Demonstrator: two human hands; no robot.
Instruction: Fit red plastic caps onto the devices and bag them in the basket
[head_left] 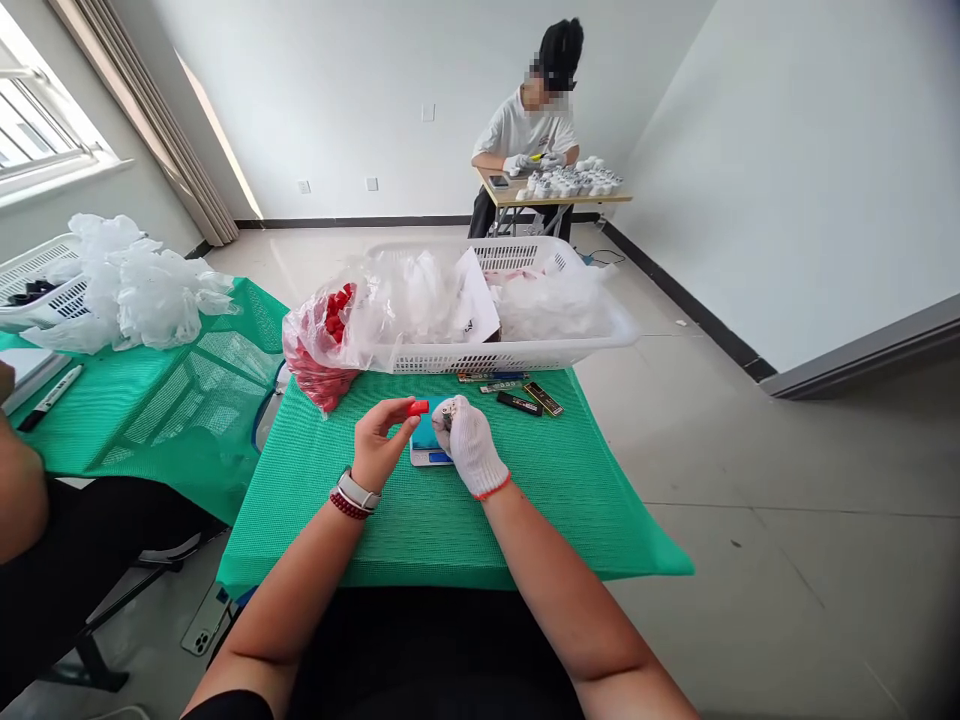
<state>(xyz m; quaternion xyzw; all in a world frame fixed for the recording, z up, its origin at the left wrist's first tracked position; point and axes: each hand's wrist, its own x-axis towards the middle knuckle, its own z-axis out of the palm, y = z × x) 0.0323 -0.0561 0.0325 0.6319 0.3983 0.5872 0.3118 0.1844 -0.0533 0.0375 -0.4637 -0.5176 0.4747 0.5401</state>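
My bare left hand pinches a small red cap between thumb and fingertips, above a green mesh-covered table. My right hand, in a white knit glove with a red cuff, is closed around a small item I cannot make out, right beside the cap. Both hands hover over a small scale with a blue top. A clear bag of red caps hangs at the table's far left corner.
A white basket filled with clear plastic bags sits at the far edge; several small dark packets lie before it. Another green table with bags and a marker stands left. A seated person works at a distant desk. A phone lies on the floor.
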